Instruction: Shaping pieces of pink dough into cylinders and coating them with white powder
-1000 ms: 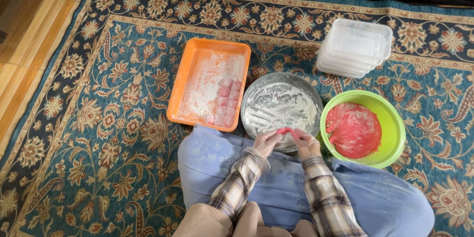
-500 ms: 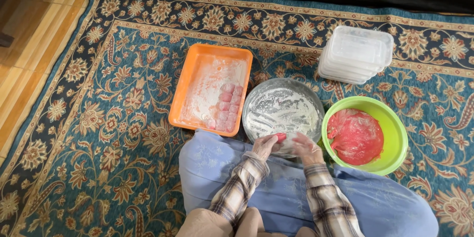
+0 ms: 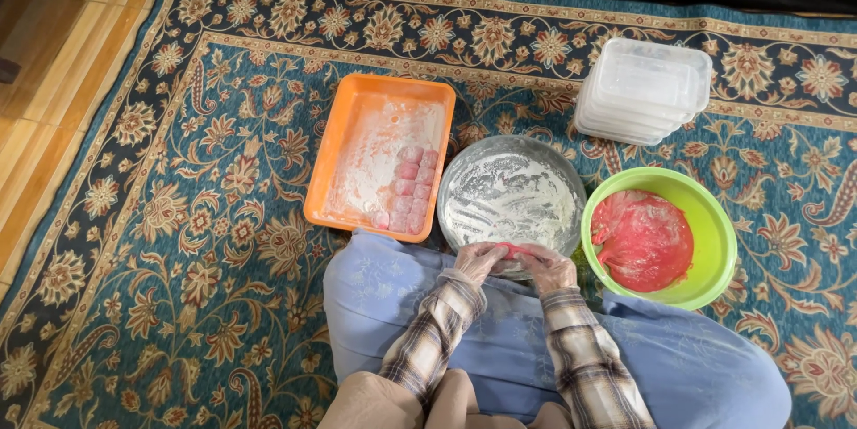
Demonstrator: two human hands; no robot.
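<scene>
2 hands | L hand (image 3: 480,261) + R hand (image 3: 546,266) pinching pink dough (image 3: 513,249) | over floured pan (image 3: 511,195)

Orange tray (image 3: 332,170), green bowl (image 3: 714,241) — pink dough (image 3: 643,240); teal floral rug (image 3: 178,259) — plaid sleeves (image 3: 428,344).

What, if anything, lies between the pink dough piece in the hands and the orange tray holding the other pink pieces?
Nothing visible does. Left hand and right hand hold the pink dough piece over the floured round metal pan's near rim; the orange rectangular plastic tray lies just left of it, unobstructed.
</scene>
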